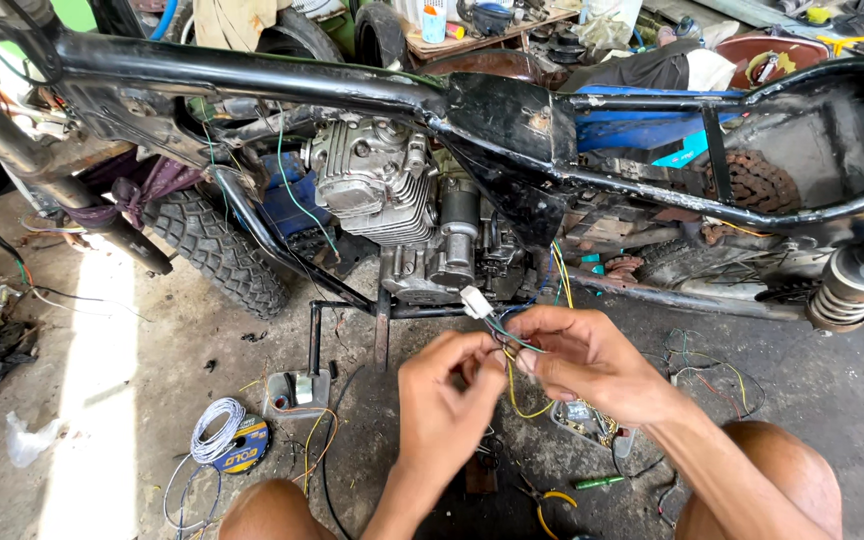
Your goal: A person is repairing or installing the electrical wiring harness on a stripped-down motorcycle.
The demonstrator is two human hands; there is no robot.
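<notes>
A bundle of thin coloured wires (508, 338) ends in a small white plastic connector (476, 301), held up in front of a stripped motorcycle engine (392, 195). My right hand (592, 360) pinches the wires just below the connector. My left hand (447, 405) meets it from the left, fingertips closed on the same wires. A yellow wire (518, 400) loops down beneath both hands. The bare black motorcycle frame (252, 72) spans the view above.
A knobby tyre (217, 250) leans at the left. On the concrete floor lie a coil of white wire on a spool (220, 432), a green screwdriver (597, 482), loose wires (712, 375) and a small electrical unit (582, 412). A rear shock spring (852, 285) stands at right.
</notes>
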